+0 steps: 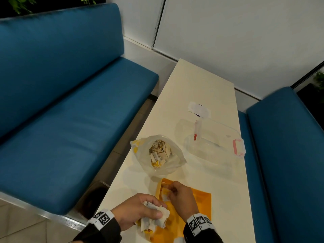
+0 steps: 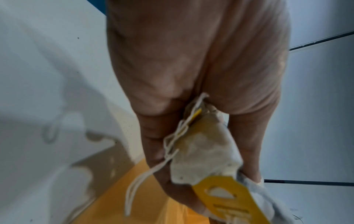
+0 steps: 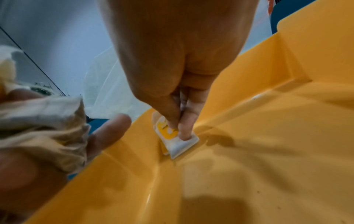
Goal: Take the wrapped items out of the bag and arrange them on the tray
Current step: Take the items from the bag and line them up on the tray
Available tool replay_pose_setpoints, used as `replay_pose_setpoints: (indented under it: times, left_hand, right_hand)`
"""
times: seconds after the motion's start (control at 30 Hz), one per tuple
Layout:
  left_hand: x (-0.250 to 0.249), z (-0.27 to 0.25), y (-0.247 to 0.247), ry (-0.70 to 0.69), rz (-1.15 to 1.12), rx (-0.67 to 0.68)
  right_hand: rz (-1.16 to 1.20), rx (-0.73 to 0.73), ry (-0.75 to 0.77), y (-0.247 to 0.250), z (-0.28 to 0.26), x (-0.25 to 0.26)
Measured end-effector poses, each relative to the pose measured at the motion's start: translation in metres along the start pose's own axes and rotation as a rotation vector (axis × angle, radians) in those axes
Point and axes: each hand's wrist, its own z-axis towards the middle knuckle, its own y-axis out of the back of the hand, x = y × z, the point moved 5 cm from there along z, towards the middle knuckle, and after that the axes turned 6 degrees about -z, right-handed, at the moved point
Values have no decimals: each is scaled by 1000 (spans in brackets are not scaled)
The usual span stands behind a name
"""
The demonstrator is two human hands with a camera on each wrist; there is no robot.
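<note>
Right hand (image 1: 182, 197) fingers are pinching 1 white-yellow packet (image 3: 172, 136) against the orange tray (image 1: 201, 200). Left hand (image 1: 138, 210) fingers are curling around a bundle of wrapped items (image 1: 156, 218).

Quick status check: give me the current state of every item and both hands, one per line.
Clear plastic bag: open on table, still holds wrapped tea bags.
Orange plastic tray: on table, one packet being placed.
Small white-and-yellow packet: pinched by right hand, touching tray.
Bunch of stringed tea bags: gripped by left hand.
Clear lidded container: on table, untouched.
</note>
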Motion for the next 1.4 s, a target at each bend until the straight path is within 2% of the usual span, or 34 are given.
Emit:
replay_pose_setpoints:
  times: [0.43, 0.77, 0.93, 1.17, 1.4]
  left_hand:
    - [3, 0, 2, -2, 28, 26]
    - [4, -1, 3, 6, 17, 16]
    - [6, 0, 3, 10, -12, 1]
    - [6, 1, 5, 8, -3, 2]
    - [3, 1, 8, 11, -52, -44]
  right_hand:
    - [-17, -140, -52, 1, 2, 10]
    - [-60, -138, -146, 3, 6, 18]
    - [-103, -81, -163, 2, 8, 23]
    - [-77, -75, -149, 0, 9, 29]
    - [108, -102, -137, 19, -4, 24]
